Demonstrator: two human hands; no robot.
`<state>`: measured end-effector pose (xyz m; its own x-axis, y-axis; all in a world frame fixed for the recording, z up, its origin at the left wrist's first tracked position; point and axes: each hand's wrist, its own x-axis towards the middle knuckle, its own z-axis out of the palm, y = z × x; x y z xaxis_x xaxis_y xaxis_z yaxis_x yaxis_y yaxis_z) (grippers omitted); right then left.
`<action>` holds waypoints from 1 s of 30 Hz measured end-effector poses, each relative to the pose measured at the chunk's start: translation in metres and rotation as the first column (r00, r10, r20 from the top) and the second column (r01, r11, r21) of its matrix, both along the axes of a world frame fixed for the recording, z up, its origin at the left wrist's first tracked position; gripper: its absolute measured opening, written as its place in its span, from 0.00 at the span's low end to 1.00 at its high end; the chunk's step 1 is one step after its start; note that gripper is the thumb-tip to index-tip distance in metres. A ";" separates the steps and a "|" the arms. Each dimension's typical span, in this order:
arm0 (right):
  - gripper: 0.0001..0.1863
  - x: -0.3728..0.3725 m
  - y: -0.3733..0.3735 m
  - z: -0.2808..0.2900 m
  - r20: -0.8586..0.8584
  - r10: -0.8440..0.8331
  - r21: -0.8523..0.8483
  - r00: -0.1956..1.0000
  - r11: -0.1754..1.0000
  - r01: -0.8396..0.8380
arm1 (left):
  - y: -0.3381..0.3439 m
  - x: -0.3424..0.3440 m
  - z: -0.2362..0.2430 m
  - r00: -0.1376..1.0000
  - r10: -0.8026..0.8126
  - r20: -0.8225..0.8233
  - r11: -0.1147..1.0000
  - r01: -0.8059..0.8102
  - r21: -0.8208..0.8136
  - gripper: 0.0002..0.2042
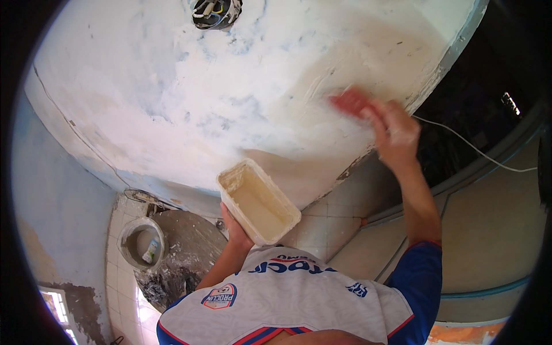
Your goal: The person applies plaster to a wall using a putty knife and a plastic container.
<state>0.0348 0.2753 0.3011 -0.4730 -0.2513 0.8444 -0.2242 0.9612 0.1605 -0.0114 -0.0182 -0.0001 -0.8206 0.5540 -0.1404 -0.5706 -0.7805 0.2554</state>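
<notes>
My left hand (234, 229) grips the underside of a rectangular cream tub (258, 200) half full of pale putty, held level in front of my chest. My right hand (395, 133) is raised against the patchy white and blue wall (190, 98). It is shut on the red handle of a putty knife (352, 102), whose blade is blurred and pressed on a wet cream patch of the wall. Fresh scrape lines show just left of the blade.
An open electrical box with loose wires (216, 12) sits high on the wall. Below left a dirty bucket (141, 244) stands on a tiled floor strewn with debris. A white cable (477, 150) runs across a dark doorway at right.
</notes>
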 end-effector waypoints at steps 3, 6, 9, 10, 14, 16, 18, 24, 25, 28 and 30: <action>0.11 0.002 0.008 0.026 -0.300 -0.051 -0.464 0.953 0.880 -0.099 | -0.004 0.001 -0.003 1.000 0.031 0.001 0.998 -0.031 -0.047 0.37; 0.10 0.015 -0.003 0.021 -0.218 -0.098 -0.414 0.971 0.910 -0.001 | -0.003 0.000 0.003 0.999 0.028 -0.015 0.999 -0.029 -0.029 0.37; 0.08 0.003 -0.009 0.010 0.032 0.071 -0.009 0.997 0.997 -0.071 | -0.003 -0.001 0.000 1.000 0.031 -0.005 0.999 -0.031 -0.024 0.38; 0.07 -0.002 -0.007 0.009 0.121 0.086 0.121 0.989 0.988 -0.101 | -0.003 -0.001 0.001 1.000 0.023 -0.003 0.999 -0.023 -0.023 0.38; 0.09 -0.002 0.023 0.042 -0.336 -0.034 -0.325 0.941 0.942 -0.082 | -0.007 0.000 0.000 0.999 0.036 -0.007 0.999 -0.037 -0.029 0.37; 0.10 0.003 0.017 0.035 -0.225 -0.008 -0.348 0.974 0.935 -0.073 | -0.005 0.001 -0.001 0.999 0.046 -0.006 0.999 -0.046 -0.029 0.37; 0.11 0.001 0.020 0.015 0.023 0.060 -0.174 0.998 0.983 -0.055 | -0.003 0.002 0.000 0.998 0.056 -0.008 0.998 -0.056 -0.032 0.37; 0.13 -0.014 0.026 0.034 -0.138 0.035 -0.510 0.990 0.854 -0.102 | 0.003 0.000 0.005 0.996 0.070 -0.062 0.997 -0.069 0.020 0.38; 0.12 -0.015 0.026 0.037 -0.194 0.116 -0.568 0.974 0.797 -0.208 | 0.002 0.001 0.003 0.994 0.086 -0.062 0.996 -0.085 0.012 0.38; 0.12 -0.012 0.019 0.026 0.116 0.080 -0.469 0.990 0.883 -0.016 | 0.003 0.003 0.002 0.993 0.095 -0.062 0.995 -0.095 0.007 0.38; 0.12 -0.025 0.027 0.007 0.068 0.103 -0.153 0.992 0.984 -0.091 | 0.004 0.003 0.004 0.994 0.091 -0.062 0.996 -0.090 0.005 0.38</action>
<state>0.0097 0.3019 0.3083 -0.5167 -0.1725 0.8386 -0.3234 0.9462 -0.0047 -0.0082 -0.0146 0.0037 -0.8745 0.4774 -0.0858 -0.4806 -0.8289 0.2864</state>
